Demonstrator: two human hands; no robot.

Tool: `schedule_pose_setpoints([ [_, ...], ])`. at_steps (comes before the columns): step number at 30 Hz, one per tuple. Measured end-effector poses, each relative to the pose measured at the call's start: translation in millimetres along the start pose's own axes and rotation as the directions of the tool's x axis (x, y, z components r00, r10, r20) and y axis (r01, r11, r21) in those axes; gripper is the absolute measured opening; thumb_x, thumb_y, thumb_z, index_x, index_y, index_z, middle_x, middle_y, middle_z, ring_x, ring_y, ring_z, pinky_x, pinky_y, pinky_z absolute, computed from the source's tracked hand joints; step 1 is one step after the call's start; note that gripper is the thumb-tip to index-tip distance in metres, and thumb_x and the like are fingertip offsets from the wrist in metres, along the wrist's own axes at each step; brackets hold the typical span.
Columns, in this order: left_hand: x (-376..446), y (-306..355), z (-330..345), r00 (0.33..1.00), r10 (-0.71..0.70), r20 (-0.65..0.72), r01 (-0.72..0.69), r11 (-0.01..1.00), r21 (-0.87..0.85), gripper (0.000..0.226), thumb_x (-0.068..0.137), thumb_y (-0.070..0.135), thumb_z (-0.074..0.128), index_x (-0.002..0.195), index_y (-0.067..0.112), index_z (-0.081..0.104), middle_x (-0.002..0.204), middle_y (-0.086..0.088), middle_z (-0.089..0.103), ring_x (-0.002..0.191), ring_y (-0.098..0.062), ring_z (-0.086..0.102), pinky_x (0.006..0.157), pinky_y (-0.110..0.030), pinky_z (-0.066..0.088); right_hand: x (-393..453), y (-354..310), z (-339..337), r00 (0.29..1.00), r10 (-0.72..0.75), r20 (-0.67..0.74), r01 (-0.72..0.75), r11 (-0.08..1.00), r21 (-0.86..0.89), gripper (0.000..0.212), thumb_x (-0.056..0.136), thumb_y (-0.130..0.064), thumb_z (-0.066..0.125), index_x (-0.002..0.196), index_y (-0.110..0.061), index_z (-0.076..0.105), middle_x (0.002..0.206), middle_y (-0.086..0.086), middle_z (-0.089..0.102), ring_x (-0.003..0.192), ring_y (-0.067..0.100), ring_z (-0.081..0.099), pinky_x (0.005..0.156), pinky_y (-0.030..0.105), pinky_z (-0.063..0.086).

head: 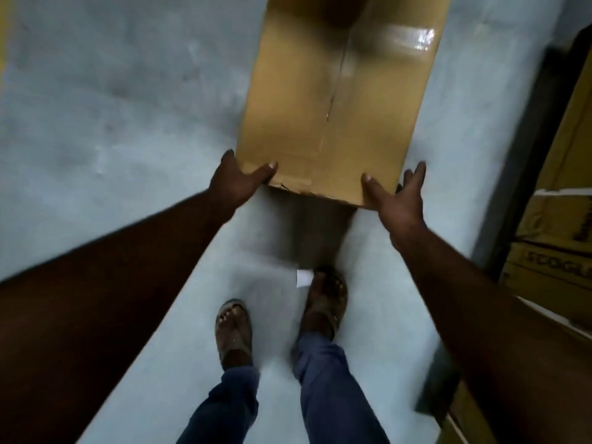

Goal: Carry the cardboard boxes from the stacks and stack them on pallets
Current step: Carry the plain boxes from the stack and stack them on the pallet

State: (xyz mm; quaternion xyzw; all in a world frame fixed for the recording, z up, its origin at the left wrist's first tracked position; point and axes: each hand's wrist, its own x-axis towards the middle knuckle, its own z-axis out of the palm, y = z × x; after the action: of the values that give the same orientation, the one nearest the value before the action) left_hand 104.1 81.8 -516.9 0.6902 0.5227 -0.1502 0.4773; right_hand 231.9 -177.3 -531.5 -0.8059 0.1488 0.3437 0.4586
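head view, stacked cartons [557, 238] right, perhaps blurred

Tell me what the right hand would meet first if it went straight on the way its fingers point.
The right hand already touches the long brown cardboard box at its near right corner. Its fingers point up along the box's right side; beyond them only grey concrete floor shows, though depth is unclear.

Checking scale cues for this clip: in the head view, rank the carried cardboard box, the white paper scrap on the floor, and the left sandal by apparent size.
1. Cardboard box, by far the largest.
2. Left sandal, though it lies farther from the camera than the box.
3. White paper scrap, the smallest.
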Motion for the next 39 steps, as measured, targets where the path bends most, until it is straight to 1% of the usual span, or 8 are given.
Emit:
schedule_pose_setpoints([
  [4,12.2,-4.8,-9.4,0.994,0.054,0.096,-0.044,0.993,-0.112,0.078,0.072,0.057,0.088,0.137,0.021,0.063,0.123,0.009,0.07,0.107,-0.007,0.068,0.081,-0.015,0.053,9.2,12.3,3.0,0.992,0.008,0.128,-0.023,0.993,0.116,0.096,0.086,-0.048,0.08,0.163,-0.032,0.024,0.155,-0.004,0.047,0.14,0.02,0.048,0.119,0.045,0.041],
  [10,-65.2,-5.0,-58.1,0.993,0.075,0.087,-0.051,0.967,-0.249,0.09,0.067,0.051,0.094,0.144,0.025,0.056,0.13,0.006,0.069,0.114,-0.016,0.068,0.101,-0.039,0.057,-87.9,-5.0,-10.6,0.99,-0.022,0.139,-0.012,0.97,0.242,0.087,0.081,-0.053,0.082,0.156,-0.037,0.04,0.142,-0.011,0.062,0.129,0.013,0.06,0.111,0.039,0.049],
  [14,-192.6,-9.9,-119.1,0.986,0.078,0.151,-0.042,0.973,-0.228,0.075,0.075,0.036,0.091,0.141,0.026,0.059,0.126,0.007,0.072,0.112,-0.014,0.071,0.102,-0.045,0.056,-228.3,-18.2,-47.5,0.979,0.012,0.204,-0.059,0.973,0.225,0.065,0.094,-0.035,0.076,0.151,-0.039,0.046,0.133,-0.011,0.067,0.122,0.014,0.064,0.104,0.037,0.053],
  [19,-365.0,-11.7,-189.2,0.965,0.131,0.228,-0.086,0.977,-0.196,0.074,0.08,0.027,0.089,0.145,0.033,0.054,0.134,0.011,0.068,0.12,-0.011,0.067,0.103,-0.041,0.055,-413.9,-28.9,-94.0,0.988,-0.022,0.154,-0.012,0.977,0.213,0.058,0.098,-0.028,0.07,0.148,-0.045,0.044,0.129,-0.022,0.064,0.115,-0.006,0.061,0.095,0.022,0.049],
  [25,-511.6,9.0,-223.8,0.937,0.248,0.247,-0.195,0.956,-0.218,0.068,0.082,0.021,0.087,0.142,0.034,0.056,0.129,0.009,0.07,0.116,-0.013,0.069,0.091,-0.033,0.058,-566.8,-41.7,-157.2,0.997,-0.071,0.025,0.064,0.972,0.226,0.067,0.099,-0.03,0.07,0.154,-0.048,0.036,0.135,-0.014,0.061,0.12,0.009,0.059,0.101,0.032,0.047],
  [29,-589.6,12.6,-212.6,0.904,0.34,0.258,-0.277,0.927,-0.252,0.064,0.083,0.017,0.085,0.139,0.031,0.058,0.124,0.004,0.073,0.11,-0.019,0.071,0.082,-0.033,0.061,-641.6,-25.1,-208.2,0.99,-0.135,-0.043,0.141,0.973,0.182,0.071,0.099,-0.04,0.067,0.159,-0.043,0.029,0.147,-0.014,0.05,0.132,0.013,0.05,0.102,0.03,0.043],
  [35,-728.8,-26.2,-149.1,0.857,0.453,0.247,-0.386,0.881,-0.275,0.057,0.085,0.017,0.079,0.135,0.035,0.058,0.123,0.009,0.072,0.108,-0.01,0.07,0.082,-0.025,0.056,-723.6,57.5,-311.3,0.977,-0.207,-0.056,0.215,0.957,0.194,0.085,0.088,-0.061,0.07,0.16,-0.047,0.026,0.157,-0.017,0.047,0.144,0.01,0.045,0.12,0.043,0.039],
  [39,-813.4,-46.4,-74.4,0.828,0.502,0.25,-0.435,0.856,-0.28,0.058,0.087,0.022,0.08,0.14,0.032,0.057,0.127,0.009,0.071,0.114,-0.013,0.068,0.092,-0.032,0.054,-770.7,113.6,-403.5,0.962,-0.261,-0.078,0.272,0.94,0.205,0.08,0.089,-0.057,0.069,0.157,-0.052,0.027,0.154,-0.015,0.051,0.139,0.014,0.052,0.116,0.046,0.045],
])
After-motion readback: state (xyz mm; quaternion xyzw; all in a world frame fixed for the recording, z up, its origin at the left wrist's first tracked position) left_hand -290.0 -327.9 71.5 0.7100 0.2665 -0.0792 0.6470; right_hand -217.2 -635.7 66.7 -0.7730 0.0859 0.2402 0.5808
